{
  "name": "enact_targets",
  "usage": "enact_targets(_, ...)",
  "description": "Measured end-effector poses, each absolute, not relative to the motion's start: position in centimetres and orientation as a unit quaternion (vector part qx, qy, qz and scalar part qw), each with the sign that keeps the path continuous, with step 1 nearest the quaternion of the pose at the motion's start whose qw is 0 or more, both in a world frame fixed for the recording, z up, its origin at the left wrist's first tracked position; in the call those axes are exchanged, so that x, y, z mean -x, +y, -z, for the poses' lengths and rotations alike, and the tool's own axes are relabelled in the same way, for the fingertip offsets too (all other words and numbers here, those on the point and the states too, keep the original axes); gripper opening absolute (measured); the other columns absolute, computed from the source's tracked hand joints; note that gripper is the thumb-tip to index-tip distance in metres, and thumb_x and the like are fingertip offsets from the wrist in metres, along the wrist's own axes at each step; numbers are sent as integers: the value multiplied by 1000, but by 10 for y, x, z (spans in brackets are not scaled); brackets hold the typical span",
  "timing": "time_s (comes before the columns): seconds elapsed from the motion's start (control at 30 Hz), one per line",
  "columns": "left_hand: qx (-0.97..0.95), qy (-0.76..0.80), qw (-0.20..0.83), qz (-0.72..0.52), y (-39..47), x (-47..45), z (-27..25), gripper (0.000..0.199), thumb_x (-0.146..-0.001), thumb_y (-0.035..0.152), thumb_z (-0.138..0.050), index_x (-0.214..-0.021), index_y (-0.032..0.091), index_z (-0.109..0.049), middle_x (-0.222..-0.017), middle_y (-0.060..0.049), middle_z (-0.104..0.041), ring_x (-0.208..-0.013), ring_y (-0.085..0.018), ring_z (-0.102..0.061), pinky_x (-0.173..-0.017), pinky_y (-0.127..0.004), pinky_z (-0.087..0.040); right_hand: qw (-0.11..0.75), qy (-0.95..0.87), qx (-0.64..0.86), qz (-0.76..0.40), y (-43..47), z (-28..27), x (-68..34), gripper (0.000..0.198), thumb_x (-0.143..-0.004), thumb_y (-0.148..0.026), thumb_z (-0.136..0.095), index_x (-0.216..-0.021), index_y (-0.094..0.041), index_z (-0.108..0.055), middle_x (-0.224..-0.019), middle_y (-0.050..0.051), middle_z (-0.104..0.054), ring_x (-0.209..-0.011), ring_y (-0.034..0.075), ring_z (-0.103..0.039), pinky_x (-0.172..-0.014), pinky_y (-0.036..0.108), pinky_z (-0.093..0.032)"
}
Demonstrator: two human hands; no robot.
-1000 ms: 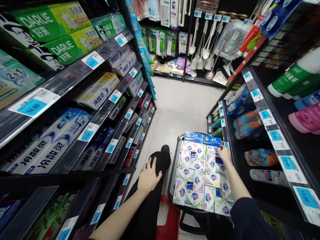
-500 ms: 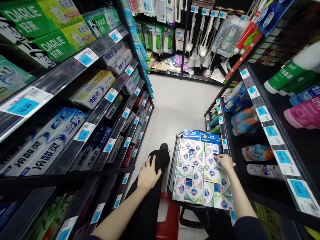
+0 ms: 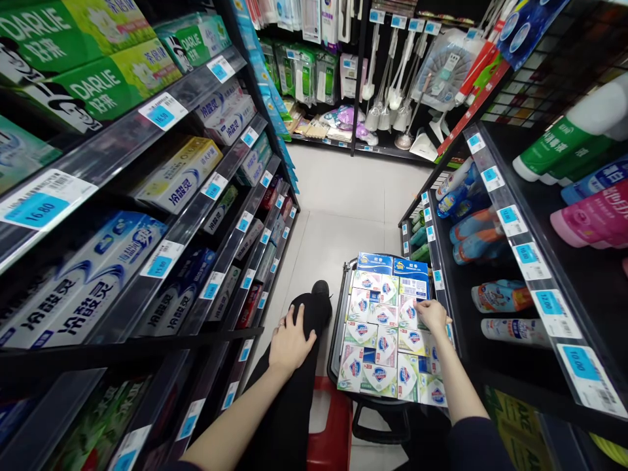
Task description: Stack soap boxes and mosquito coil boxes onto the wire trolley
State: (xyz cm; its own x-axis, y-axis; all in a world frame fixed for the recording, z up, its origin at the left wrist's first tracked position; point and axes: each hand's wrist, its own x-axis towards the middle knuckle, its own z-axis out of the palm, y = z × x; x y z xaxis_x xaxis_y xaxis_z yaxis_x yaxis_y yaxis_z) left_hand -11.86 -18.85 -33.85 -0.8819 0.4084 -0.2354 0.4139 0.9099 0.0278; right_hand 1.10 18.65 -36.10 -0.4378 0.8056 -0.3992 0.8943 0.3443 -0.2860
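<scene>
My left hand (image 3: 290,341) lies with spread fingers on the knee of my black trousers (image 3: 314,317), holding nothing. At the upper right of a stack of boxes, my right hand (image 3: 434,316) has its fingers bent in at the right edge of a white soap box (image 3: 407,311). Part of that box's edge is hidden by the fingers. Several more soap boxes (image 3: 379,375) with blue shield logos lie in a tight layer around it. Beneath them are blue boxes (image 3: 375,261), seen at the far end and through small gaps. A dark-rimmed crate or cart (image 3: 338,353) holds the stack.
Shelves of toothpaste boxes (image 3: 115,278) rise at my left. On the right, close to my forearm, a shelf edge (image 3: 542,294) carries bottles. A red stool (image 3: 330,425) is below me. Brushes (image 3: 395,98) hang at the end of the tiled aisle (image 3: 343,190).
My right hand has shifted slightly left, with its fingers at the upper right soap box. The lower right soap boxes sit a little further left. My left hand stays on the knee.
</scene>
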Motion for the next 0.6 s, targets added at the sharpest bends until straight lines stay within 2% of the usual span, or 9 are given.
enact_targets(0.17,-210,970,121,11,-188,119,337,67,-84,38,-43,-144,12,-33,-144,-18,-40,-112,-34,-51,-89,-43,-44,80,797,-538,263,184,358,-7,15,-69,-35,-65,-68,-23,-74,-86,9,-72,-95,33,-61,-85,44,-39)
enact_targets(0.27,-212,969,124,11,-188,119,336,67,-83,38,-43,-144,12,-33,-144,-18,-40,-112,-33,-52,-90,-43,-44,46,785,-554,273,194,344,-18,29,-74,-45,-59,-78,-21,-76,-91,12,-71,-95,34,-61,-84,45,-41)
enact_targets(0.37,-214,969,122,9,-189,118,336,67,-84,39,-42,-145,12,-33,-143,-18,-40,-112,-33,-51,-90,-42,-44,-69,765,-568,295,205,316,-53,47,-82,-50,-45,-97,-16,-73,-99,14,-70,-94,29,-62,-80,39,-45)
enact_targets(0.47,-217,970,111,11,-188,120,337,67,-85,39,-41,-145,12,-32,-143,-19,-40,-113,-33,-51,-90,-42,-44,-242,737,-543,323,191,277,-102,52,-80,-57,-49,-97,-13,-72,-98,14,-70,-91,28,-63,-78,36,-47)
enact_targets(0.5,-219,970,107,14,-187,121,337,66,-85,39,-40,-145,11,-32,-142,-20,-41,-113,-33,-51,-90,-42,-43,-274,731,-532,327,179,263,-119,52,-78,-59,-52,-95,-13,-72,-96,13,-71,-89,28,-63,-78,36,-48)
enact_targets(0.6,-233,967,99,26,-182,122,332,65,-87,40,-36,-144,9,-33,-140,-21,-42,-110,-34,-53,-88,-41,-44,-294,734,-523,318,126,217,-167,46,-76,-60,-57,-87,-17,-72,-90,9,-71,-86,26,-64,-80,35,-48)
